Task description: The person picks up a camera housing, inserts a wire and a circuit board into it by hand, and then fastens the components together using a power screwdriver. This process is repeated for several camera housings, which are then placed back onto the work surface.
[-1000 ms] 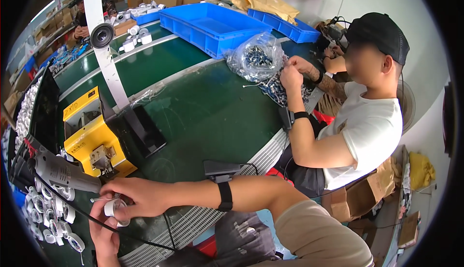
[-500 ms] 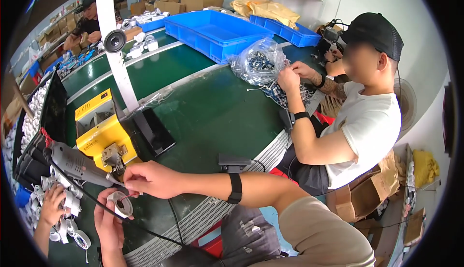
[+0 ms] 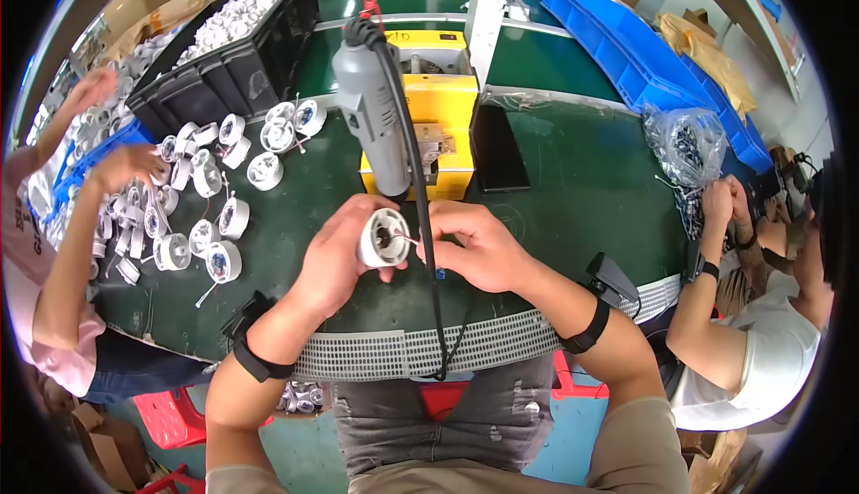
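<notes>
Writing: handwritten dark marks atop the yellow machine (image 3: pixel 455 105); small lettering on the pink shirt (image 3: pixel 79 360) of a co-worker to its left.
White housing (image 3: pixel 369 248): one in hand, just in front of the yellow machine.
Left hand (image 3: pixel 333 257): wrapped round that housing.
Right hand (image 3: pixel 483 248): fingertips pinched on a thin wire (image 3: pixel 403 237) at its mouth.
In the way: one grey power tool (image 3: pixel 371 109) before the machine; its black cord (image 3: pixel 420 172) passes the right fingertips.
Machine's right: one black slab (image 3: pixel 501 149), two blue trays (image 3: pixel 617 60).
Machine's left: one black crate (image 3: pixel 228 82); loose housings (image 3: pixel 265 172), overlapping, uncountable.
</notes>
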{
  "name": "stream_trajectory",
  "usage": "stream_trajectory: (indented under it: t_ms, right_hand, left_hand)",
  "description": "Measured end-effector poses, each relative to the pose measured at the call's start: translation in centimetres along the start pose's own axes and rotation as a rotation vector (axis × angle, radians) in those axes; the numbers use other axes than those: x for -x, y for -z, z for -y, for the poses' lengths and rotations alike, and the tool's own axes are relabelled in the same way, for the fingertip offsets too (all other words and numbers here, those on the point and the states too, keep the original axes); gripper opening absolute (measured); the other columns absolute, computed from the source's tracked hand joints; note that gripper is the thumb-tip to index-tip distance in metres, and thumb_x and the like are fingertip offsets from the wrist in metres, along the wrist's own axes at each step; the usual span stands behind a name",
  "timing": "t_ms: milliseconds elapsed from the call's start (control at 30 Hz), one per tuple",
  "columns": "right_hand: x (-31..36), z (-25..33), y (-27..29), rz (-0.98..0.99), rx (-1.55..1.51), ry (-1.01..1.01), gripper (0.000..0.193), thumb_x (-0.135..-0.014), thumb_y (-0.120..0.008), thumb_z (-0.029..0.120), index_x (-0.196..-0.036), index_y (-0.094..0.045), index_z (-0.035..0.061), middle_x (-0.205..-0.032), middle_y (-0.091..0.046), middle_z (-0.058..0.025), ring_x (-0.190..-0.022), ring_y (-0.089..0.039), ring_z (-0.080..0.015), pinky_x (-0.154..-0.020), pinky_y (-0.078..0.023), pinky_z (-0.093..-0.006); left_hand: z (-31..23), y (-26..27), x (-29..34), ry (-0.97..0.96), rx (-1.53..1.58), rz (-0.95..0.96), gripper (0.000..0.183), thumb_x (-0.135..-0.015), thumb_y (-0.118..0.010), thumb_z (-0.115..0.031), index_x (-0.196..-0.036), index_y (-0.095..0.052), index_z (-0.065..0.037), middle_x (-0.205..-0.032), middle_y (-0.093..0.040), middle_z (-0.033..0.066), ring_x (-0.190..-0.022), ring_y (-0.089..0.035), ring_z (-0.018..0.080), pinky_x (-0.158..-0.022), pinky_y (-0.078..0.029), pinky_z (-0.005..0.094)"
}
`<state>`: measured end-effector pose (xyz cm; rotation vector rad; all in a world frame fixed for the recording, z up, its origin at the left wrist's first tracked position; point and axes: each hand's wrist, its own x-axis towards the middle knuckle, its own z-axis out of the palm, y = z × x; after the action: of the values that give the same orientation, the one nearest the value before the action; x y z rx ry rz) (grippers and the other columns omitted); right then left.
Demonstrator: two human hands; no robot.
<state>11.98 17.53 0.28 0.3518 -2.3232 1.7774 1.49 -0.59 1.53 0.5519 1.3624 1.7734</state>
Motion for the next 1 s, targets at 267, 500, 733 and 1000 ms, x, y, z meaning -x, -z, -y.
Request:
stream_trajectory:
  t_ms: [267,500,733,1000]
  right_hand:
    - [0.2,0.5,-1.1,-0.141,-0.002,-0.232,0.011,-0.083,-0.065,0.009,-0.08,-0.06,-0.0004,-0.076,-0.055,-0.0054,-0.07,-0.054,-0.0152,-0.063,-0.043,-0.0294]
    - [0.4,2.0,-1.7,-0.275,0.369,0.078,0.009,-0.079,-0.067,0.004,-0.079,-0.058,0.0011,-0.076,-0.053,-0.0081,-0.066,-0.055,-0.0227,-0.059,-0.043,-0.0323]
    - [0.5,2.1,-1.8,-0.357,0.635,0.309,0.008,-0.078,-0.064,0.009,-0.076,-0.059,0.0032,-0.079,-0.053,-0.0079,-0.066,-0.059,-0.0255,-0.057,-0.049,-0.0371]
    - [0.4,2.1,-1.4,-0.315,0.595,0.147,0.014,-0.081,-0.068,0.008,-0.093,-0.06,0.0059,-0.088,-0.058,-0.0055,-0.067,-0.062,-0.0212,-0.057,-0.052,-0.0326]
  left_hand:
    - [0.7,-0.6,0.5,-0.028,0.024,0.094,0.038,-0.104,-0.034,-0.028,-0.125,-0.045,0.001,-0.105,-0.059,0.0119,-0.093,-0.064,0.0215,-0.079,-0.058,0.0396]
    - [0.9,-0.5,0.5,-0.085,0.001,0.106,0.043,-0.103,-0.037,-0.028,-0.133,-0.043,0.003,-0.112,-0.059,0.0115,-0.101,-0.063,0.0209,-0.085,-0.057,0.038]
    - [0.5,-0.6,0.6,-0.001,0.129,0.167,0.045,-0.104,-0.037,-0.03,-0.135,-0.042,0.002,-0.115,-0.058,0.0101,-0.102,-0.062,0.0181,-0.089,-0.054,0.0343]
    - [1.1,-0.9,0.5,-0.011,0.126,0.149,0.042,-0.103,-0.039,-0.025,-0.137,-0.042,0.001,-0.119,-0.059,0.0127,-0.106,-0.062,0.0203,-0.092,-0.054,0.0383]
